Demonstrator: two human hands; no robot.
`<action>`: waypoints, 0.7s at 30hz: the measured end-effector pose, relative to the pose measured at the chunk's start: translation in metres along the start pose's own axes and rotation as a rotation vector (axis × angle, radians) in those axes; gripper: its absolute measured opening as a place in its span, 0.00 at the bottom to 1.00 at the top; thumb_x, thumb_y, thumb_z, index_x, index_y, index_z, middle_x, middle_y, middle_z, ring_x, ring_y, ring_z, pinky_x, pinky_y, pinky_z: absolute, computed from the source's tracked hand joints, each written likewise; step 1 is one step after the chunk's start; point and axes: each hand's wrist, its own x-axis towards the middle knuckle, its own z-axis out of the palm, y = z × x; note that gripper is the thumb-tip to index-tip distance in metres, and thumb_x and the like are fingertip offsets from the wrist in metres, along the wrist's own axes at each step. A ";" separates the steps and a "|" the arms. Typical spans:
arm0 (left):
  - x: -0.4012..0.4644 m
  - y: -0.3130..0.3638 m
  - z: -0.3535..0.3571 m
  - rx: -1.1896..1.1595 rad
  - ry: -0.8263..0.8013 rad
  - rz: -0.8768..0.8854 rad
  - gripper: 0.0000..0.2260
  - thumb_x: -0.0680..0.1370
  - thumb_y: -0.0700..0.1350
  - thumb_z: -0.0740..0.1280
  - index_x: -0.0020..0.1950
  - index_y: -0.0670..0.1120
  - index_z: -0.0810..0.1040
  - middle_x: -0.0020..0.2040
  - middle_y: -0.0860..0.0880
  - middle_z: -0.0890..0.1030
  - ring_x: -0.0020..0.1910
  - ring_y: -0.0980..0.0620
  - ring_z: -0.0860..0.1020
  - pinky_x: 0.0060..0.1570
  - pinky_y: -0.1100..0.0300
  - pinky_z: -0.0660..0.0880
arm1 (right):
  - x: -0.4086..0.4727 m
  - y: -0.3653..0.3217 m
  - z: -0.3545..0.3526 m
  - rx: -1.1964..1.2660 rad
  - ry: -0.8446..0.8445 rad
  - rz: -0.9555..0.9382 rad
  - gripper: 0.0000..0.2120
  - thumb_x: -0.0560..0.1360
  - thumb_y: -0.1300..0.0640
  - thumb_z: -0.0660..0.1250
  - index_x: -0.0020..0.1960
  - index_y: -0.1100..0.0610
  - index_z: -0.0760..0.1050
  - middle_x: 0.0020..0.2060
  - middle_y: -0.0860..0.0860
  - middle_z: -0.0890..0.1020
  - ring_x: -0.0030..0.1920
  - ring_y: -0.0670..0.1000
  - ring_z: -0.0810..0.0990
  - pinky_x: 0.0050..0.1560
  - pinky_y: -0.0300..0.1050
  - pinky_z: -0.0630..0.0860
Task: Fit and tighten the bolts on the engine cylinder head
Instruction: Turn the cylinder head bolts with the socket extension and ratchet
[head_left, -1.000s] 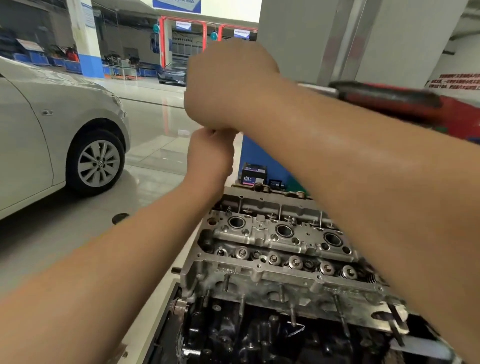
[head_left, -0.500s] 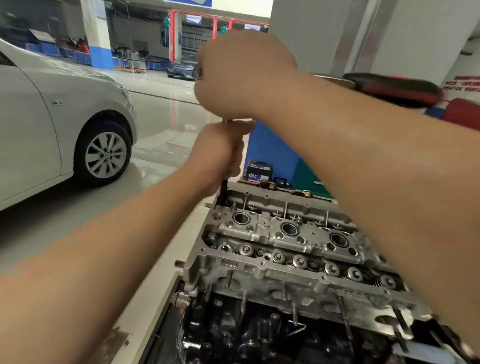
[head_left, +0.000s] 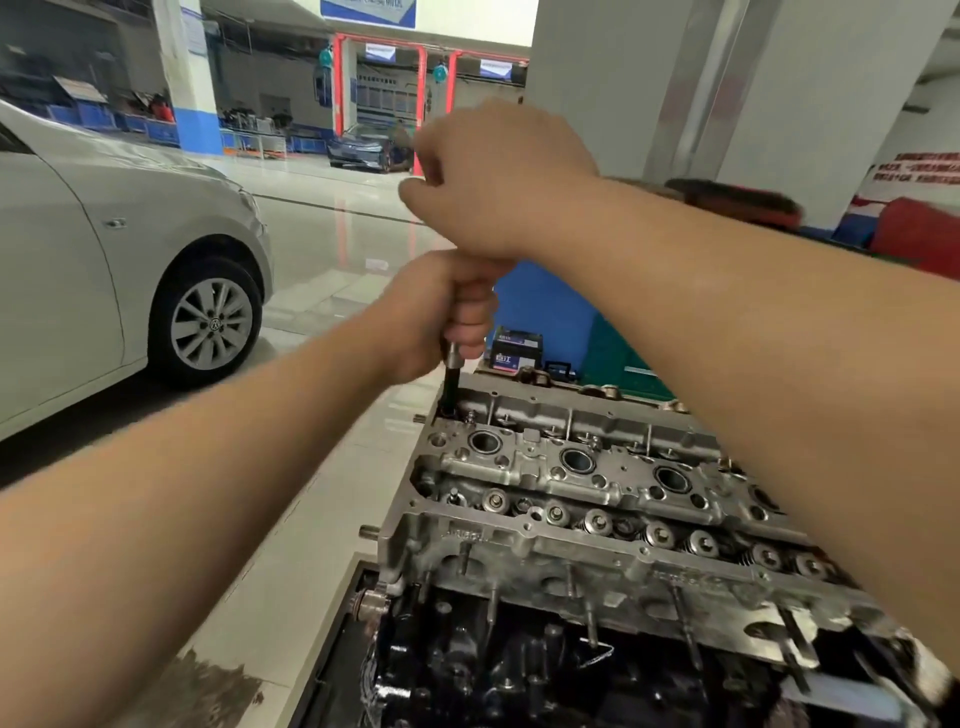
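As before, both hands (head_left: 441, 312) grip tool (head_left: 451, 382), now lower.

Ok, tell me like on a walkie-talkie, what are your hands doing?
Left hand grips socket extension. Right hand grips its top. Tip at far-left corner of cylinder head. Nothing in the way.

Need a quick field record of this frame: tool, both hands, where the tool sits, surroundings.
tool: socket extension, upright, lower end in a bolt hole at the far left corner of the cylinder head
left hand: grips the tool shaft, just above the head
right hand: curled round the tool's top end, directly above the left; the part it holds is hidden
bolt: not visible, covered by the tool end
engine block: dark, below the head
surroundings: white car at left on the shop floor; small boxed battery behind the head
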 end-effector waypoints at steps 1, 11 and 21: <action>0.000 0.005 -0.007 0.003 -0.117 -0.019 0.19 0.73 0.44 0.67 0.30 0.50 0.58 0.28 0.50 0.54 0.27 0.50 0.53 0.29 0.58 0.58 | -0.003 0.008 0.001 0.073 0.004 -0.020 0.12 0.79 0.44 0.57 0.43 0.49 0.71 0.37 0.46 0.75 0.41 0.53 0.73 0.36 0.46 0.62; -0.001 -0.012 0.036 0.214 0.513 0.257 0.11 0.71 0.39 0.62 0.31 0.48 0.65 0.25 0.53 0.63 0.30 0.49 0.59 0.29 0.59 0.57 | -0.004 0.005 0.004 0.012 0.030 0.077 0.13 0.77 0.52 0.56 0.34 0.49 0.59 0.32 0.46 0.67 0.32 0.50 0.66 0.31 0.45 0.55; -0.021 -0.017 0.047 0.175 0.430 0.304 0.10 0.67 0.51 0.66 0.46 0.52 0.79 0.42 0.50 0.82 0.38 0.53 0.78 0.39 0.50 0.73 | -0.003 0.006 -0.001 -0.027 -0.051 0.170 0.06 0.76 0.59 0.58 0.42 0.52 0.67 0.34 0.49 0.66 0.41 0.58 0.71 0.37 0.46 0.65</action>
